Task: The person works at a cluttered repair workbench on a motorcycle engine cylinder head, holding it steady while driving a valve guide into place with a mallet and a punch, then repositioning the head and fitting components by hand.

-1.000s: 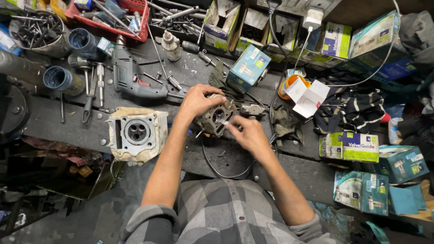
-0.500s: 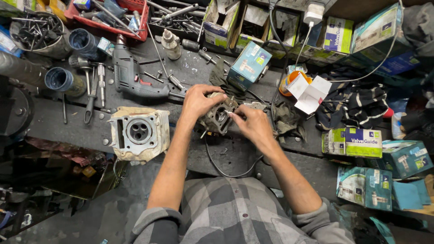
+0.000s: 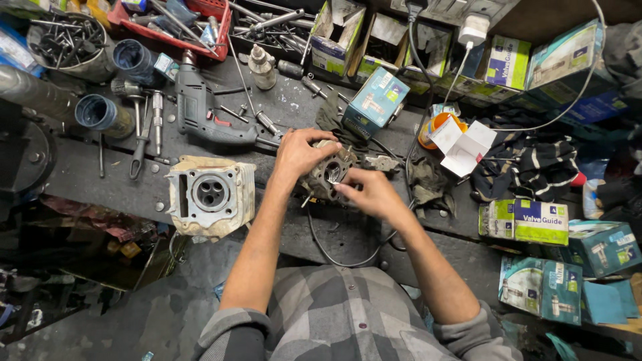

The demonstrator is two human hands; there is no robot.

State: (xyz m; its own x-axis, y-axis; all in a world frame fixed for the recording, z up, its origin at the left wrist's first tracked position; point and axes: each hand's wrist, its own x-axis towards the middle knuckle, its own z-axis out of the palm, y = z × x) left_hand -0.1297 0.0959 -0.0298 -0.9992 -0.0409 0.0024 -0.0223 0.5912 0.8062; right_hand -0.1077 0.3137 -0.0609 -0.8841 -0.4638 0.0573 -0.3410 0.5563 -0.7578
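A small grey metal engine part (image 3: 329, 172) with a round bore sits on the dark workbench (image 3: 93, 175) in front of me. My left hand (image 3: 299, 152) grips its left and top side. My right hand (image 3: 368, 192) rests against its right side, with fingertips pinched at the bore opening; whether they hold something small there I cannot tell. A larger pale cylinder head (image 3: 210, 194) with a round port stands to the left, apart from both hands.
A power drill (image 3: 200, 110) lies behind the cylinder head. Red tray of tools (image 3: 175, 23) and a tub of bolts (image 3: 63, 40) at back left. Several cardboard boxes (image 3: 531, 220) crowd the right. A teal box (image 3: 376, 99) and dark rags (image 3: 525, 164) lie behind.
My right hand has shifted from the top right of the engine part down to its bore, fingers now pinched. The left hand keeps its grip. The view has shifted slightly.
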